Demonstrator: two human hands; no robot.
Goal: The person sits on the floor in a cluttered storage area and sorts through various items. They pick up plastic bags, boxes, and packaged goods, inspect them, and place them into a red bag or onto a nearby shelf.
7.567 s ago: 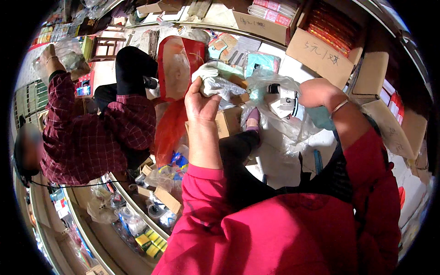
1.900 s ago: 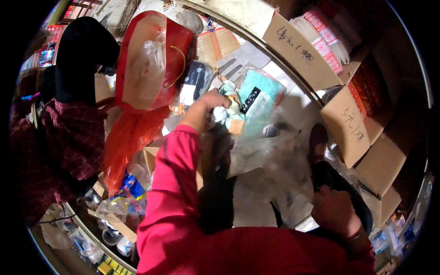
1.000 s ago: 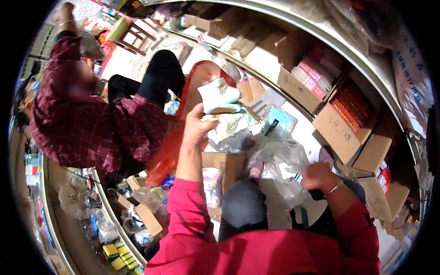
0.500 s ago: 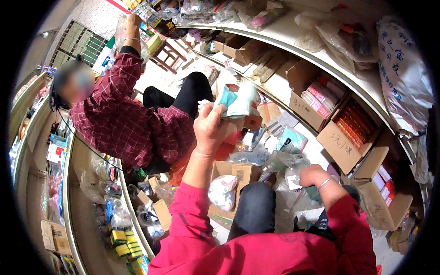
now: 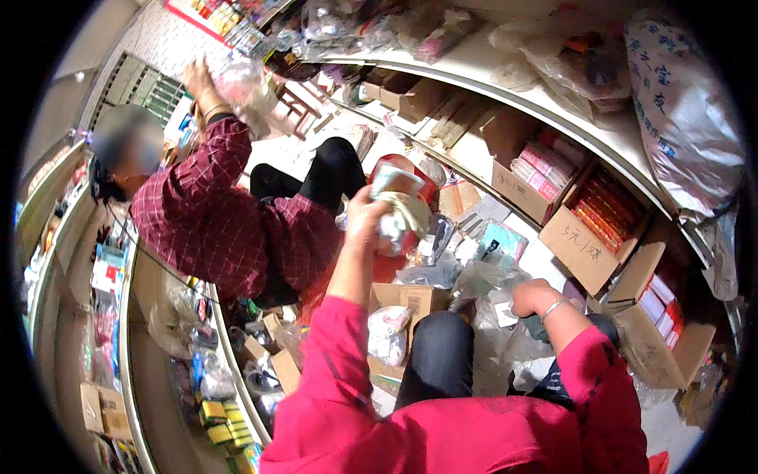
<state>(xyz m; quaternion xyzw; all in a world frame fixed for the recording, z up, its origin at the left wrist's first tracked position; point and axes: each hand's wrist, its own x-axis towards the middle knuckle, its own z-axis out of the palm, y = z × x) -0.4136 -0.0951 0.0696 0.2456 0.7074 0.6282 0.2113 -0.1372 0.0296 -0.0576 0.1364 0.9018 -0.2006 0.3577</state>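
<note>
Head view: we note our left hand [image 5: 365,221] clamped on a wrapped bundle [image 5: 399,217] raised at frame centre, our right hand [image 5: 533,299] buried in clear bags [image 5: 482,288], grip indeterminate; sorting appears mid-course, much stock left.

There is one view only — a wide fisheye camera worn on the person's head, looking steeply down and forward over their own red sleeves and dark-trousered knees. The picture is upright; its left is the person's left. The left hand [image 5: 365,220] is raised close before the lens, near the picture's middle, while the right hand [image 5: 534,297] sits lower and to the right. Beyond them the view takes in the cluttered floor [image 5: 474,150] and a curved shelf [image 5: 553,103] of cardboard boxes — its straight edge bends toward the rim. A second person in a checked shirt [image 5: 213,229] sits upper left, farther off.
</note>
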